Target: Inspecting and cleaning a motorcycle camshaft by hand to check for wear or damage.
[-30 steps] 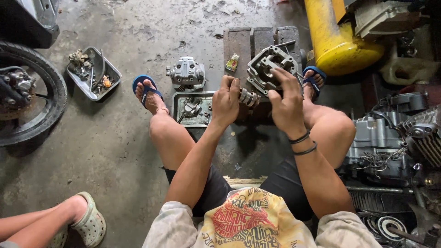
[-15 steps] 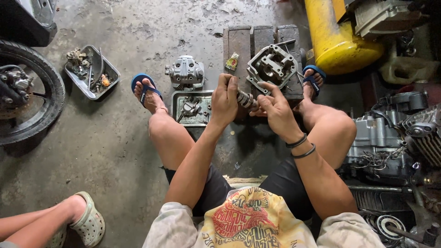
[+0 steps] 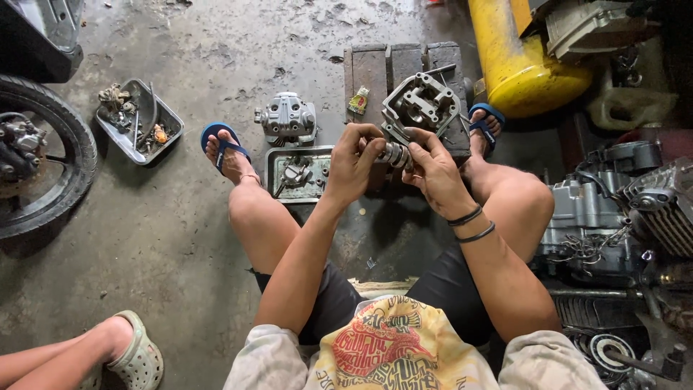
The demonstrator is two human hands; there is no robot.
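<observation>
My left hand [image 3: 354, 162] and my right hand [image 3: 433, 170] meet over a short metal camshaft [image 3: 393, 153], each gripping one end of it. Just beyond them a grey engine cylinder head [image 3: 422, 108] sits on dark wooden blocks [image 3: 375, 68]; the shaft's far end is at its side. My right wrist carries two black bands. My feet in blue sandals rest on the concrete floor either side.
A head cover [image 3: 287, 118] and a metal tray of parts [image 3: 297, 173] lie by my left foot. A second tray [image 3: 137, 123] and a wheel [image 3: 36, 155] sit left. A yellow tank [image 3: 523, 54] and an engine [image 3: 613, 209] stand right. Another person's foot [image 3: 123, 354] is bottom left.
My right hand came down off the top of the cylinder head and joined my left hand on the camshaft. The view shifted slightly.
</observation>
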